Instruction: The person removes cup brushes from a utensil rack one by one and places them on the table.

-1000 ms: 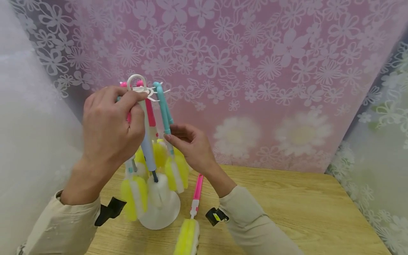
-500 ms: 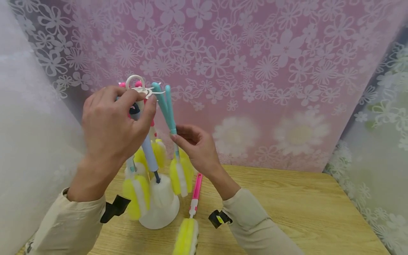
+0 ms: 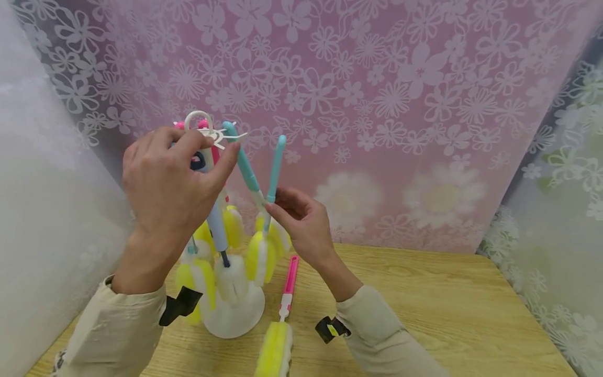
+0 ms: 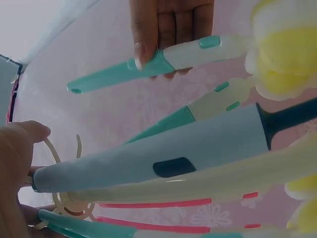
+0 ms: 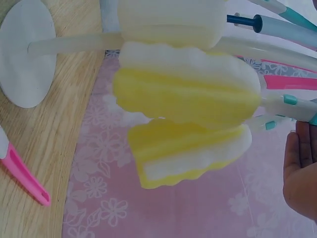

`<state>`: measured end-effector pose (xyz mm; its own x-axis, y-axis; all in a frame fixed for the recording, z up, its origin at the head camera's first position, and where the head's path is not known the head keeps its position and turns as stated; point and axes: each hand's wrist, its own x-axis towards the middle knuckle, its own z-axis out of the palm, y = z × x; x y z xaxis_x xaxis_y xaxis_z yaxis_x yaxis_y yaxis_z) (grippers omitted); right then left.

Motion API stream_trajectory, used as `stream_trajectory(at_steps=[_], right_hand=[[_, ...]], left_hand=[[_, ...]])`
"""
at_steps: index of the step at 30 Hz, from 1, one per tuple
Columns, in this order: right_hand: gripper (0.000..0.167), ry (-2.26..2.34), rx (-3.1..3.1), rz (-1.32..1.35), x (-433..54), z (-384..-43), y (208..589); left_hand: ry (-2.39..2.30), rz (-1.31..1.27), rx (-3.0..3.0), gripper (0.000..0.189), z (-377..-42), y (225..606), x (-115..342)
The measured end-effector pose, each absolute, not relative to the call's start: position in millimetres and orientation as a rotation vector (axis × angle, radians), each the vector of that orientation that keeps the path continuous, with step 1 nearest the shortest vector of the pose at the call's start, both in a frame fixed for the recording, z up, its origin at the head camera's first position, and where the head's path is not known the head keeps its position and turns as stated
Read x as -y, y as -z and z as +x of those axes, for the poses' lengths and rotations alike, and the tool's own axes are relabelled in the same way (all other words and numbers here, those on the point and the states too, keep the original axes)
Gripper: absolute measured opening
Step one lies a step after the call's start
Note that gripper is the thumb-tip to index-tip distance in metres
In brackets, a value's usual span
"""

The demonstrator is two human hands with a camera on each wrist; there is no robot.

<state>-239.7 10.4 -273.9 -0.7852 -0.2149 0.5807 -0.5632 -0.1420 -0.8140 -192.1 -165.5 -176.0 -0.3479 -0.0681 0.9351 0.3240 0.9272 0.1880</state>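
Note:
My left hand point(image 3: 160, 178) grips the top of a white rack point(image 3: 235, 317), near its ring of thin hooks point(image 3: 219, 137). In the left wrist view, the left thumb lies at a hook's tip. My right hand point(image 3: 306, 225) pinches a sponge bottle brush with a teal handle point(image 3: 276, 167), thumb in front at the handle's lower end. That handle's top stands apart from the hooks, tilted right, its yellow-and-white sponge point(image 3: 260, 256) hanging below. A second teal-handled brush point(image 3: 242, 162) hangs from the rack just left of it. A blue-grey-handled brush point(image 4: 148, 153) with a white sponge hangs in front.
Pink-handled brushes point(image 4: 158, 204) hang at the rack's far side. Another pink-handled sponge brush point(image 3: 289, 283) lies on the wooden table point(image 3: 424, 309), right of the rack's round base. A floral pink curtain point(image 3: 358, 104) closes the back, and pale sheets point(image 3: 56, 209) stand at the sides.
My right hand has moved right with the teal-handled brush, and its handle top has swung away from the hooks. The left thumb has stretched out to the right along the hooks.

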Motion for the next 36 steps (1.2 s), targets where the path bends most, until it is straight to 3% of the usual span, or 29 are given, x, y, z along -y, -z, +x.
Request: stream_trajectory(at_steps=[13,23,36], right_hand=[[0.025,-2.018,1.912,0.786,-50,-241,310],[0.027,-1.980,2.110,0.554,-81,-243,344],[0.031,-2.124,2.379,0.007,-93,-243,389]], left_hand=[[0.451,-0.177,1.884,0.043,-193,177,162],[0.469,-0.169,1.873,0.039,-193,178,163],[0.466,-0.168,1.897,0.043,-193,179,161]])
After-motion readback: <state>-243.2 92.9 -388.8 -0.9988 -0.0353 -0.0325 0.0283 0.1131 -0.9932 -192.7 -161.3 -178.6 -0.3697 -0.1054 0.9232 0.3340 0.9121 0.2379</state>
